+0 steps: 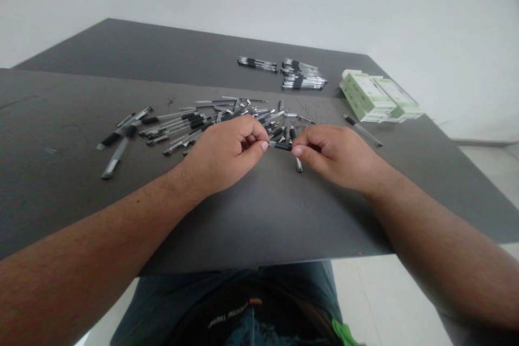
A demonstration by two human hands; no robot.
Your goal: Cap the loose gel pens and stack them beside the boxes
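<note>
While both forearms come in from the near edge of the worktop [263, 216] and angle toward each other, the hands meet over its middle, knuckles up and wrists low, just above the surface. The left hand [225, 154] is curled almost into a fist, with thumb and forefinger pinched on one end of a pen [280, 145]. The right hand [336, 154] is curled looser, its thumb and forefinger tips clamped on the other end. Only the pen's short black stretch shows between the two hands, lying level; the rest is hidden inside the left fist.

Just beside the right thumb, toward the near edge, a small pen piece [299, 165] lies on the worktop. Beyond the hands a heap [194, 121] of pens and pen parts spreads toward the left edge, with a few strays [117, 146] lying apart at its left end. Nearer the far edge, two tidy rows of pens [302, 75] lie side by side. At the far right corner stand green-and-white boxes [377, 97], touching one another; I cannot tell what is in them. One single pen [362, 130] lies just in front of them, near the right edge.
</note>
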